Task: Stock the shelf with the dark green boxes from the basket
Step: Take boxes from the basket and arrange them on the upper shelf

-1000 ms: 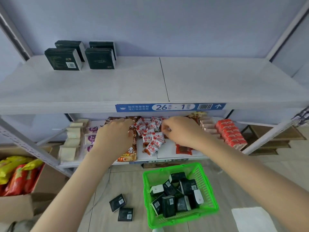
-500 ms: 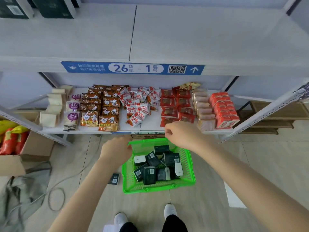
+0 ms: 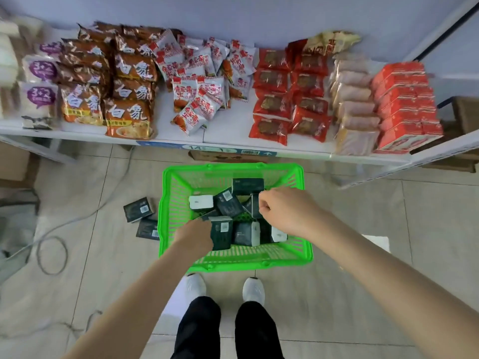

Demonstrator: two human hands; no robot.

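A bright green basket (image 3: 169, 203) stands on the tiled floor in front of my feet and holds several dark green boxes lying jumbled. My left hand (image 3: 194, 237) is down in the basket's near left part, with its fingers wrapped on the side of an upright dark green box (image 3: 222, 233). My right hand (image 3: 283, 211) is over the basket's right half, curled, its fingertips pinching the edge of another dark green box (image 3: 254, 206). The upper shelf with the stocked boxes is out of view.
Two more dark green boxes (image 3: 138, 209) lie on the floor just left of the basket. The low shelf (image 3: 233, 136) beyond it is packed with noodle and snack packs. A cable (image 3: 51, 252) loops on the floor at left. My white shoes (image 3: 254, 290) stand behind the basket.
My view has tipped down from the shelves to the basket. Both hands have dropped from the lower shelf's height into the basket and closed on boxes.
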